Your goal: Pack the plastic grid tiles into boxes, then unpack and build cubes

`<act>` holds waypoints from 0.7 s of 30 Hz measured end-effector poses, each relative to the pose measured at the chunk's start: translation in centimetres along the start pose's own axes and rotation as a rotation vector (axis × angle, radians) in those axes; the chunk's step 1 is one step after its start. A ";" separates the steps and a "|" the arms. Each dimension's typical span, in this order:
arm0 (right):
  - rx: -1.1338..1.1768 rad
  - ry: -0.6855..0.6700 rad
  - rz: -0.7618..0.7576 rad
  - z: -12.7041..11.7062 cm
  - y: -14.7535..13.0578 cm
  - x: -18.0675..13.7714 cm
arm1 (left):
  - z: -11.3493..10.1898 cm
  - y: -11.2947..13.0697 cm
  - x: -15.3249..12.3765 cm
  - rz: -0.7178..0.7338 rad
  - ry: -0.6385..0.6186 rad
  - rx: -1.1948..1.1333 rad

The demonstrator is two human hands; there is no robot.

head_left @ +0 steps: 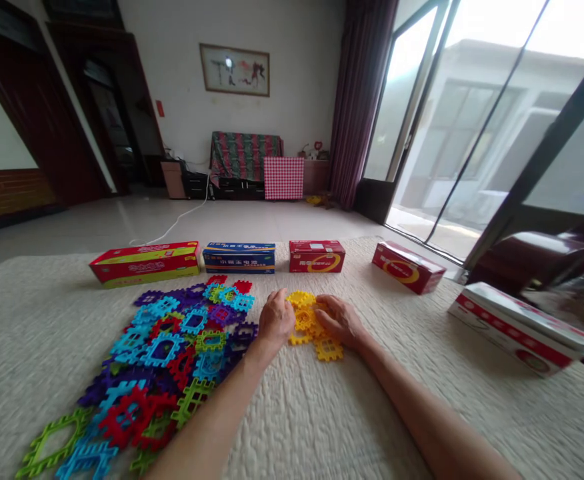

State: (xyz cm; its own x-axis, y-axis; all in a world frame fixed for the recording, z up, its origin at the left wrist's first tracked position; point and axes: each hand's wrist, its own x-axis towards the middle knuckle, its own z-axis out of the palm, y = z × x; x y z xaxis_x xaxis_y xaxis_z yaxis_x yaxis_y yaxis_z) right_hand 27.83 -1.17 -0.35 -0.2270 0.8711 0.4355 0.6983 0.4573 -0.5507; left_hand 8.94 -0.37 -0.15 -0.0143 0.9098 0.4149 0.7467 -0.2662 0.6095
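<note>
A small heap of yellow interlocking plastic tiles (322,340) lies on the beige quilted cover (322,413) in front of me. My left hand (275,320) rests at the heap's left side with its fingers curled against the tiles. My right hand (339,320) lies on the heap's right side, fingers bent over the yellow pieces. To the left spreads a wide pile of mixed tiles (172,347) in blue, purple, red and green, untouched by either hand.
Several cardboard boxes line the far edge: a long red-and-yellow box (146,263), a blue box (239,257), a red box (317,256) and another red box (408,267). A white-and-red box (522,327) sits at the right. Glass doors stand to the right.
</note>
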 end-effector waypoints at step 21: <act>0.236 0.011 0.262 -0.8 -0.8 0.1 | 3.6 0.7 1.8 -0.006 0.120 -0.313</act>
State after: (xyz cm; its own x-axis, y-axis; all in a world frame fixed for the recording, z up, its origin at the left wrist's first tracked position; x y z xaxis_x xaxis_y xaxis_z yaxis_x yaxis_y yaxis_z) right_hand 27.76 -1.58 0.71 -0.0530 0.9628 0.2649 0.5550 0.2489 -0.7937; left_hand 11.83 2.25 -1.40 -0.1102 0.8723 0.4764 0.5059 -0.3634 0.7823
